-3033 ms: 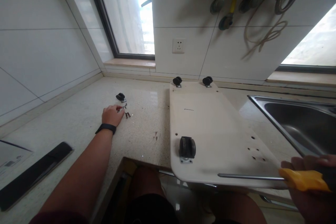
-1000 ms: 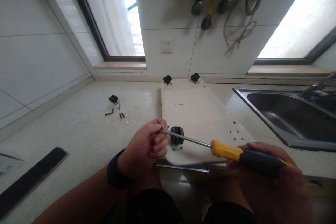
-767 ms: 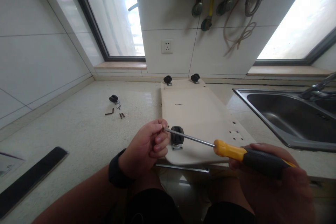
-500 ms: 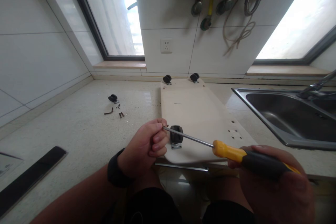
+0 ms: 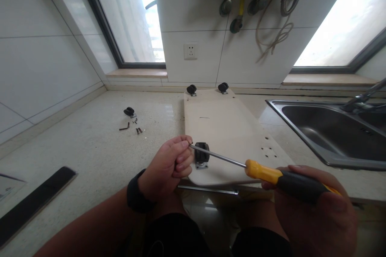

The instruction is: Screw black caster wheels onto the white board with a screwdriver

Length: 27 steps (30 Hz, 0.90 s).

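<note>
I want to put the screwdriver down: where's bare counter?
Bare counter lies between the black strip and loose screws, and narrowly between board and sink. Crowded: around the board's near left corner, with caster, left hand and screwdriver.

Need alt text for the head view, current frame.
Right hand grips a yellow-and-black screwdriver, its tip at the pinching left hand; anything pinched is too small to tell. Alongside, a pale board on a countertop carries three black casters. A fourth caster and loose screws lie on the countertop at left; a steel sink is at right.
</note>
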Motion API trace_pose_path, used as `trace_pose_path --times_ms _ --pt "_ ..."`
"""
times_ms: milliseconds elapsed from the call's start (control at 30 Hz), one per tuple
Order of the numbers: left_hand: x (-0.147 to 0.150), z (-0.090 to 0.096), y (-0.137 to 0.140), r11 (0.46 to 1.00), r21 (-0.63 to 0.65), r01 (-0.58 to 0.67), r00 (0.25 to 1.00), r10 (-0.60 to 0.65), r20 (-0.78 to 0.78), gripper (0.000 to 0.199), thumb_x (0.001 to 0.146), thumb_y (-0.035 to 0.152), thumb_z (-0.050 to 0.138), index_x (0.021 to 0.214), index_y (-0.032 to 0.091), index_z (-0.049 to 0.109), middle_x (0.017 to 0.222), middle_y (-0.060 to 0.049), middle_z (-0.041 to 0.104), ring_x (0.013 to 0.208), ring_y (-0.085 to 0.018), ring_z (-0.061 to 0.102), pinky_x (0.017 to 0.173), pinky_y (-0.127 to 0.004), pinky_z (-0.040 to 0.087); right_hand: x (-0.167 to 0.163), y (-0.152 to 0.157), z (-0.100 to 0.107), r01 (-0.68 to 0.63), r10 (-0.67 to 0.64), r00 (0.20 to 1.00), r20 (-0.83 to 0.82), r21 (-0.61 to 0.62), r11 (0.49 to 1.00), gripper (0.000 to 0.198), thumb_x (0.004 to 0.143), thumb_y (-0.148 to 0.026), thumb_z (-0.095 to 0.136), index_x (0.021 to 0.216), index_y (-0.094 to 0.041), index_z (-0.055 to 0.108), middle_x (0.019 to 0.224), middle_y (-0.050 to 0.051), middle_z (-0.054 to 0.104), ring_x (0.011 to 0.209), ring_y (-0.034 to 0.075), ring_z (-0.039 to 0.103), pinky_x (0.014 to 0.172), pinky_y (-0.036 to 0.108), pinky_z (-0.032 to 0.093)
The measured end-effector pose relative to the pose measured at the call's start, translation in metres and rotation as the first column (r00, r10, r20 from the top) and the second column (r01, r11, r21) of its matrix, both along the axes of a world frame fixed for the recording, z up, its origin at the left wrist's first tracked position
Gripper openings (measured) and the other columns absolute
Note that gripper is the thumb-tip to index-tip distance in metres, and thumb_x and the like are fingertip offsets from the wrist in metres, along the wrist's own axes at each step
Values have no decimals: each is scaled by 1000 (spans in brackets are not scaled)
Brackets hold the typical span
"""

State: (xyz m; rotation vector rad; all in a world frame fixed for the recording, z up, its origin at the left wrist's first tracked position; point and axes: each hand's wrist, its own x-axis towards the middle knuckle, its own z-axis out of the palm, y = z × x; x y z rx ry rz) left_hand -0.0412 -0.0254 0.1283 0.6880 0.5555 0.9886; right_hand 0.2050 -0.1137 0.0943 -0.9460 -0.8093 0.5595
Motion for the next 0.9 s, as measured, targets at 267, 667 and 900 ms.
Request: trace_pose_path --times_ms 267,667,900 --pt "1 0 1 998 63 14 1000 -14 -3 20 83 24 79 87 17 60 52 12 35 45 -4 15 38 -10 20 3 5 -2 -74 74 996 -54 -9 997 35 91 -55 70 97 -22 79 81 3 73 64 20 74 59 30 62" --pt "4 -4 1 985 134 -111 987 125 -105 28 79 30 83 86 18 59 51 12 38 42 -3 24 40 -12 21 -1 3 -3 -61 62 998 -33 20 998 36 88 -56 74 97 -21 79 80 3 72 61 22 73 57 35 63" --pt "9 -7 -2 973 90 -211 971 219 -93 29 80 31 83 90 18 59 51 13 36 42 -3 24 40 -13 19 -4 -7 -22 32 -46 989 143 101 994 38 88 -56 75 102 -21 79 95 8 76 84 26 72 70 39 62"
